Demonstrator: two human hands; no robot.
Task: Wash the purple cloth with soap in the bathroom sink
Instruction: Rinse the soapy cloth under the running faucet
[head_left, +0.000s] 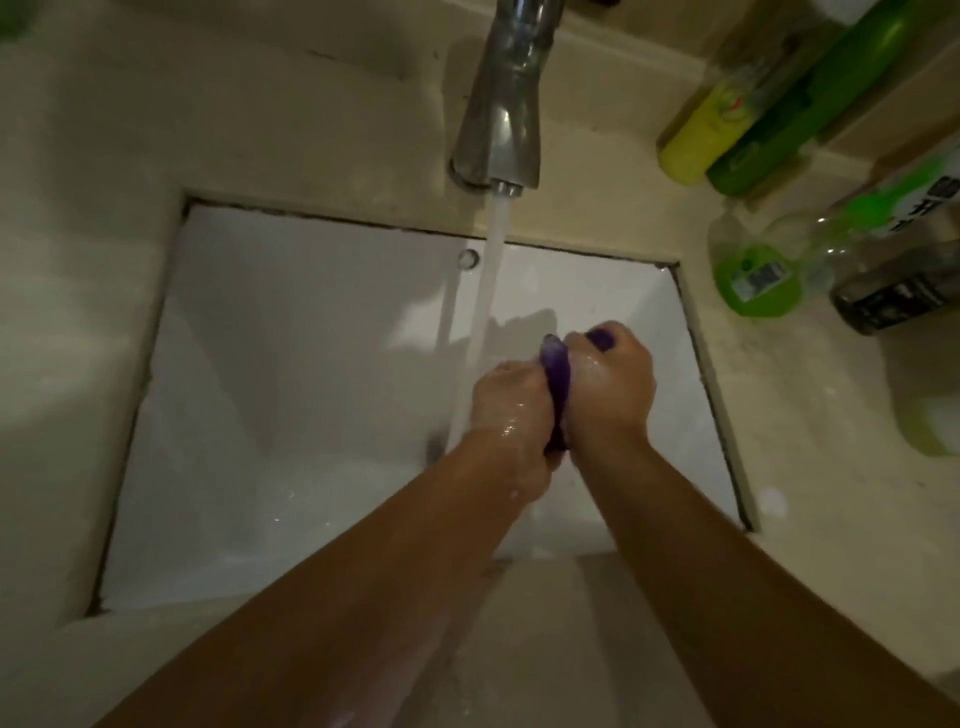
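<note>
Left hand (511, 402) and right hand (610, 384), both wet, grip the bunched purple cloth (556, 376) between them over the white sink (291, 332), just right of the water stream (485, 301) running from the chrome faucet (501, 104); green bottles (753, 275) on the surface (810, 415) at right.

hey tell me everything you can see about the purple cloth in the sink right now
The purple cloth is a deep violet, wet, glossy fabric, bunched into a narrow wad over the white sink. Most of it is hidden: the left hand and right hand grip it from both sides, pressed together. A fold shows between them, another tip past the right thumb. The tap stream falls just left of it.
</note>
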